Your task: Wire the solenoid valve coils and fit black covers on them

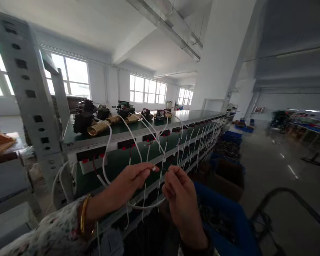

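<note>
Room: R aisle (272,153) | Obst: wht cables (104,163) fwd; blue bin (241,213) R

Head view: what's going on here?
A person works with both hands in front of a shelf. The left hand pinches a small white piece between thumb and forefinger. The right hand is raised just beside it, fingers curled, the two hands apart; whether it holds anything is too small to tell. Brass fittings with black parts lie on top of the shelf, white cables hang along its front, and a blue bin stands at lower right.
</note>
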The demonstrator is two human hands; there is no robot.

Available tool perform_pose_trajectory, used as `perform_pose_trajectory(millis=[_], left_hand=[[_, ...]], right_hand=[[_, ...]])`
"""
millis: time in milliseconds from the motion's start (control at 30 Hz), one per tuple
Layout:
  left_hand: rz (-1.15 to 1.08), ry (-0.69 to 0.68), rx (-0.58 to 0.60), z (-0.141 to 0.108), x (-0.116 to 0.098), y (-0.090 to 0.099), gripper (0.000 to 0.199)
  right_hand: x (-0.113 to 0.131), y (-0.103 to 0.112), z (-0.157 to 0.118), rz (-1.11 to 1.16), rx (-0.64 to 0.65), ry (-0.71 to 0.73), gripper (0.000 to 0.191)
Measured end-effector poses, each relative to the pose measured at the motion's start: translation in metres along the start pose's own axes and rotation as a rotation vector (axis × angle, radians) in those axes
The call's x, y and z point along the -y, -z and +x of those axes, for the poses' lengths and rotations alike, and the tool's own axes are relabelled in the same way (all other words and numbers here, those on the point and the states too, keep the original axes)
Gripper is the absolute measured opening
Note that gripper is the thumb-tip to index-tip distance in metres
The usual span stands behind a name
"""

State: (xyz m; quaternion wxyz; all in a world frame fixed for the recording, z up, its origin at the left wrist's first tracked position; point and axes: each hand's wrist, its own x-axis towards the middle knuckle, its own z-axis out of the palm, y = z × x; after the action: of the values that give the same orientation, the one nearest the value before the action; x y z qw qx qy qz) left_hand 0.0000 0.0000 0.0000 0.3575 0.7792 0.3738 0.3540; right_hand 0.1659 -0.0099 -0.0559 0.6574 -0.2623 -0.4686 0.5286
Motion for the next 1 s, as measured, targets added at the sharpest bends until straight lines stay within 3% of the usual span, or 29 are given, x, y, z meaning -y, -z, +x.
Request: perform_pose_trajectory(millis=[200, 400, 567, 1000], left_hand=[[-0.214, 0.132, -0.011, 0.0, 0.002, -0.009, 0.04], [-0.315, 0.1, -0.006, 0.002, 0.016, -0.01, 0.026], [-0.361, 0.024, -0.021, -0.002, 0.019, -0.01, 0.016], [-0.37, -0.03, -0.075, -0.008, 0.025, -0.014, 0.006]], right_hand=[[-0.012, 0.002, 0.002, -0.228, -0.149, 0.136, 0.019], [-0.001, -0.005, -0.006, -0.242, -0.088, 0.173, 0.013], [0.008, -0.011, -0.007, -0.379, -0.078, 0.224, 0.011], [0.0, -0.012, -0.013, -0.43, -0.053, 0.228, 0.009]])
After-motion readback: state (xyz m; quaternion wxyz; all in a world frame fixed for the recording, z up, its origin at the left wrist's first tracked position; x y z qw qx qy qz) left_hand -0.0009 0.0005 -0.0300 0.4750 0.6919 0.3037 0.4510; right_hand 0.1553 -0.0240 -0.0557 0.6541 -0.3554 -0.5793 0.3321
